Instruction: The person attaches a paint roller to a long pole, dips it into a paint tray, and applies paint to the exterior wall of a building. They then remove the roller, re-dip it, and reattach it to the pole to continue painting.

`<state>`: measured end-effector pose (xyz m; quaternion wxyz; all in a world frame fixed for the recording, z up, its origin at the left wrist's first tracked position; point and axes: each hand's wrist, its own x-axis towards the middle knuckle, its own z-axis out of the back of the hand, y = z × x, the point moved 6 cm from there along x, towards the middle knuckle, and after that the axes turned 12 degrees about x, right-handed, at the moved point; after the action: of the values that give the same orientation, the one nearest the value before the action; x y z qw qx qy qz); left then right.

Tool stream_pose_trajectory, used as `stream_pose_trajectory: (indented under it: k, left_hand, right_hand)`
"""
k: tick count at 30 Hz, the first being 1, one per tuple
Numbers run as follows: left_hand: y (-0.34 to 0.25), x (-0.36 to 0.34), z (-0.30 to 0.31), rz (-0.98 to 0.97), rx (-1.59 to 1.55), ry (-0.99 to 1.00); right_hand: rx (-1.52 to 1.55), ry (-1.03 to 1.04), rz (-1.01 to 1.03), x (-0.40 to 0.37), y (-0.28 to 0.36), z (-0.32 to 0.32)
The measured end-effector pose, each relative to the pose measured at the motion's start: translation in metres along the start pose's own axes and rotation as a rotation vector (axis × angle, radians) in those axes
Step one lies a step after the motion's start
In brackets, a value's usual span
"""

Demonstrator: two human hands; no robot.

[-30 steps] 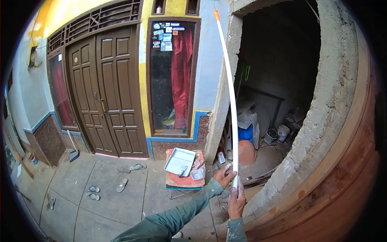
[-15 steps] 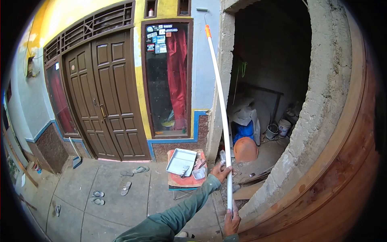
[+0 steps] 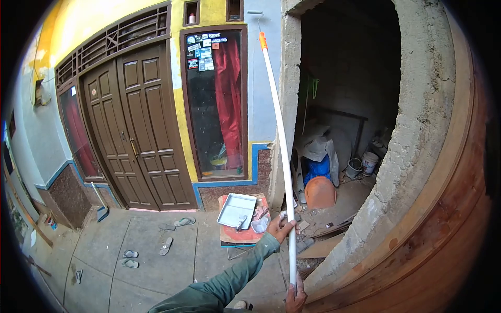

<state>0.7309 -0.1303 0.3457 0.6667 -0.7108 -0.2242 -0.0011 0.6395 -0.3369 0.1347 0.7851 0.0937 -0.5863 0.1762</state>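
My left hand (image 3: pixel 282 228), in a green sleeve, is closed round a long white extension pole (image 3: pixel 283 151) partway up. Lower down, my right hand (image 3: pixel 296 298) grips the pole near its bottom end. An orange grip (image 3: pixel 263 40) tops the pole and bears a thin wire frame with a paint roller (image 3: pixel 254 12). The roller is against or very near the pale blue wall strip (image 3: pixel 262 94), between the window and the rough doorway; contact cannot be made out. A paint tray (image 3: pixel 237 209) rests on a small red-topped table (image 3: pixel 226 233), alongside a white plastic tub (image 3: pixel 259 225).
Left of the roller is a window (image 3: pixel 216 104) with a red curtain. Brown double doors (image 3: pixel 130 130) stand further left. Several sandals (image 3: pixel 166 246) lie on the concrete floor. Beyond the open doorway are buckets (image 3: pixel 369 163) and an orange rounded object (image 3: pixel 319 193). A wooden panel (image 3: pixel 433 245) curves along the right.
The roller and the pole's top have shifted slightly left in view. Both hands sit a little lower and further left, still on the pole.
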Motion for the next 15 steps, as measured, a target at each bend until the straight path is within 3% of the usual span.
stream_pose_trajectory:
  k: [2, 3, 4, 5, 8, 9, 10, 15]
  left_hand:
    - [-0.004, 0.000, 0.002, -0.025, -0.005, 0.006]
    - [-0.007, 0.001, 0.003, -0.054, -0.010, 0.015]
    - [-0.008, 0.001, 0.006, -0.054, -0.010, 0.014]
    - [-0.010, 0.001, 0.008, -0.057, 0.011, 0.020]
    - [-0.009, 0.004, 0.015, -0.068, 0.039, 0.023]
    - [-0.008, 0.004, 0.018, -0.070, 0.045, 0.019]
    - [-0.007, 0.005, 0.022, -0.072, 0.045, 0.019]
    - [-0.007, 0.008, 0.032, -0.053, 0.088, 0.002]
  right_hand:
    - [-0.221, -0.112, 0.145, 0.015, 0.006, 0.032]
    - [-0.369, 0.190, 0.418, 0.022, 0.017, 0.023]
    - [-0.368, 0.189, 0.418, 0.025, 0.024, 0.014]
    - [-0.321, -0.190, 0.147, 0.029, 0.024, 0.022]
    - [-0.321, -0.221, 0.133, -0.008, 0.022, 0.019]
    - [-0.368, 0.132, 0.393, -0.019, 0.031, 0.000]
    - [-0.369, 0.130, 0.393, -0.023, 0.031, -0.004]
    - [0.957, 0.319, -0.536, 0.051, 0.010, 0.008]
